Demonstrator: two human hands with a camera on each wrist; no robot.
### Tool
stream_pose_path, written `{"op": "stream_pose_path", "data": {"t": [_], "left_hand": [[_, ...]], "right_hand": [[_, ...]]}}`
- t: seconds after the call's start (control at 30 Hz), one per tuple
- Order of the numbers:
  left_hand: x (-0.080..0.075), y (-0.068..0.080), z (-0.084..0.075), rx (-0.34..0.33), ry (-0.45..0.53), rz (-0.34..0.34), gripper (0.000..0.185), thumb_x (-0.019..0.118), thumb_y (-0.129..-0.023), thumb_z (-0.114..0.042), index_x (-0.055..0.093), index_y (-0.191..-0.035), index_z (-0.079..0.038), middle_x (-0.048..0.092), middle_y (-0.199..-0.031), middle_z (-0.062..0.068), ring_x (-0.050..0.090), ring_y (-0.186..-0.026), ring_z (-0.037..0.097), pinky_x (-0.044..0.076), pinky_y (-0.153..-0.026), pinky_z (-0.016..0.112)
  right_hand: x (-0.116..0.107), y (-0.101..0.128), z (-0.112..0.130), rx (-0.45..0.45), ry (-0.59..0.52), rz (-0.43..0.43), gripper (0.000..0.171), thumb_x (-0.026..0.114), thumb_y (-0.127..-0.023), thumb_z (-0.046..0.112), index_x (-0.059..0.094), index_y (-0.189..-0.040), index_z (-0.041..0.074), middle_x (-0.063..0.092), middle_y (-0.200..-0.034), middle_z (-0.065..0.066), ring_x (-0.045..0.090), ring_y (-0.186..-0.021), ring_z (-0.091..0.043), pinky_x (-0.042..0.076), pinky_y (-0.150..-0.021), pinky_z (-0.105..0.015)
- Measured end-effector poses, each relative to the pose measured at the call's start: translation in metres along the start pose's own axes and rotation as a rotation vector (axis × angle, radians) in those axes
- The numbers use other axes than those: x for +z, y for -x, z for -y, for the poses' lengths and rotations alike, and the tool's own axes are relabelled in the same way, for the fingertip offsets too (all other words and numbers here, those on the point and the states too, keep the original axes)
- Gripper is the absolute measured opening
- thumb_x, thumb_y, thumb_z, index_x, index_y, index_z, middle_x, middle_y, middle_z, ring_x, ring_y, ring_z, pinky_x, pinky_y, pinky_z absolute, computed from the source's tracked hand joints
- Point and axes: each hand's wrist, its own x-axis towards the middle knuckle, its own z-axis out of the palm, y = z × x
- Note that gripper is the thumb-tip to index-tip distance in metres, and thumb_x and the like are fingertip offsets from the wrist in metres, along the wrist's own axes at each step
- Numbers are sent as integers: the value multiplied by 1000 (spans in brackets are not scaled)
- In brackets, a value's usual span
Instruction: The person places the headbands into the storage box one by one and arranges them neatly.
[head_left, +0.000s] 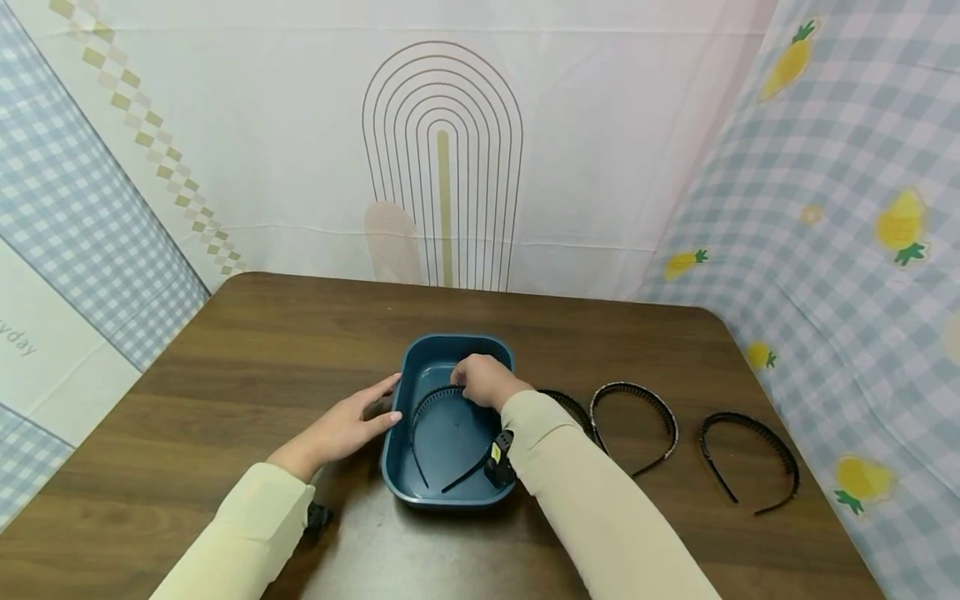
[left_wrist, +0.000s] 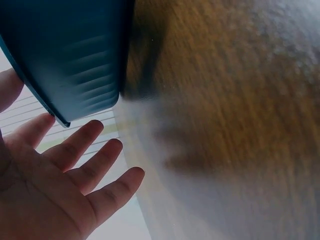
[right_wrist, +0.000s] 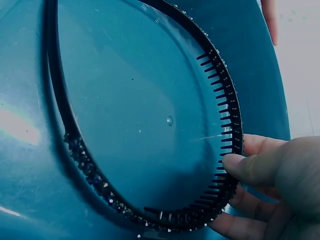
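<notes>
Right wrist view shows the fingers [right_wrist: 245,167] of the right hand [head_left: 483,379] pinching the toothed curve of a black headband [right_wrist: 227,117], thumb pressed on the comb teeth. That headband lies inside a dark blue tray [head_left: 420,358], its arch toward 12 o'clock under the hand and its two ends pointing toward 6 o'clock, resting on the tray floor. Small stones glint along its outer edge in the wrist view.

Left hand [head_left: 345,425] sits at the tray's 9 o'clock side, fingers [left_wrist: 80,142] straight and spread, holding nothing; from the head view the fingertips lie against or just beside the tray's outer wall, and the left wrist view is too blurred to settle which. Both arms wear pale cream sleeves [head_left: 592,500], and a small black device with a yellow mark [head_left: 498,458] is strapped at the right wrist, over the tray's 4 o'clock corner.

On the brown wooden counter [head_left: 247,350], toward 3 o'clock from the tray, lie three more headbands: a dark one [head_left: 573,406] partly hidden behind the right sleeve, a second with a pale beaded rim [head_left: 637,388] just beside it, and a third black toothed one [head_left: 750,422] further out, apart from the others. Patterned cloth [head_left: 840,208] hangs behind and beside the counter.
</notes>
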Motion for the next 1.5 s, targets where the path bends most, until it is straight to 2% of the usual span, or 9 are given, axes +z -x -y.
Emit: {"op": "stream_pose_path", "data": {"t": [0.27,0.47,0.67,0.83,1.03,1.33,1.5], "left_hand": [[1,0,1,-24,7,-5,69,53,-98,-43,25,-154,-12,38,-150,21,36,-135,43,29,-106,63],[2,0,2,-35,19,-3,68,53,-98,-40,25,-154,-14,38,-150,21,36,-136,43,29,-107,63],[2,-1,2,-43,23,-6,67,54,-99,-38,25,-154,-13,39,-149,21,36,-135,43,29,-107,63],[3,0,2,-33,34,-12,67,54,-98,-37,25,-154,-12,41,-147,21,37,-135,43,30,-106,62],[2,1,-1,-35,39,-8,68,54,-98,-38,26,-154,-11,41,-147,22,38,-134,44,32,-106,61],[3,2,0,-14,40,-6,68,54,-98,-38,25,-154,-10,40,-148,22,37,-135,44,32,-106,61],[3,2,-1,-14,40,-6,68,54,-99,-37,25,-154,-10,40,-148,22,37,-135,44,32,-106,60]], "right_hand": [[0,-1,0,17,-21,11,31,65,-89,-2,68,-119,6,66,-108,-9,61,-99,-22,53,-84,-35],[-4,-2,-2,-23,-76,-14,33,67,-89,1,66,-121,4,65,-103,-9,60,-93,-21,53,-79,-34],[-10,-1,-6,-45,-210,-40,33,66,-90,3,65,-123,2,65,-102,-9,60,-89,-20,53,-77,-33],[-14,3,-10,-27,-393,-41,34,64,-92,4,62,-126,2,64,-107,-11,62,-90,-21,56,-72,-34],[-13,10,-17,-4,-589,-80,36,66,-91,8,62,-127,4,63,-106,-8,61,-93,-19,58,-72,-34],[-20,28,-28,-29,-797,-146,36,66,-92,8,61,-127,4,62,-116,-14,62,-102,-25,58,-75,-36],[-28,39,-36,-37,-850,-185,38,64,-92,6,58,-130,1,59,-123,-19,62,-106,-25,58,-77,-37]]}}
